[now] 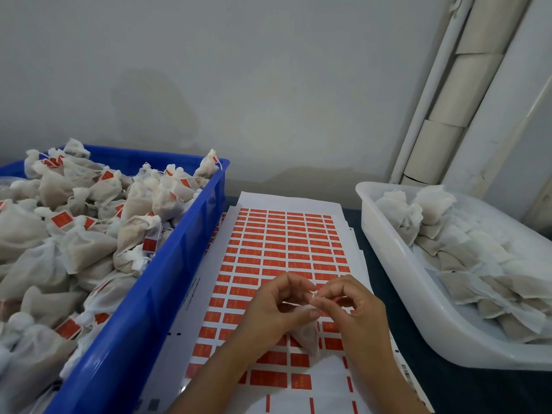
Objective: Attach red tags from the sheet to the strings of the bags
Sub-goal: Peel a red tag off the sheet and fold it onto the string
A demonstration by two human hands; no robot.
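Both hands pinch a string [313, 294] between them: left hand [277, 306], right hand [349, 309]. The bag [307, 336] hangs beneath, over the tag sheet [283, 249]; blue crate [143, 294] left, white tub [397, 279] right.

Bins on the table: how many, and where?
2. Blue bin on the left, heaped with tagged bags; white bin on the right, holding untagged bags. Both run past the frame edge, so others could sit out of view.

Sheet [286, 249] white w/ a grid of red-orange tags [270, 262] in rows & cols; crate [167, 264] at left bright blue, its bags [86, 249] off-white/beige w/ red tags; tub [397, 264] at right translucent white, holding pale grey-beige bags [466, 258]; wall [239, 85] grey; tabletop [385, 282] dark.
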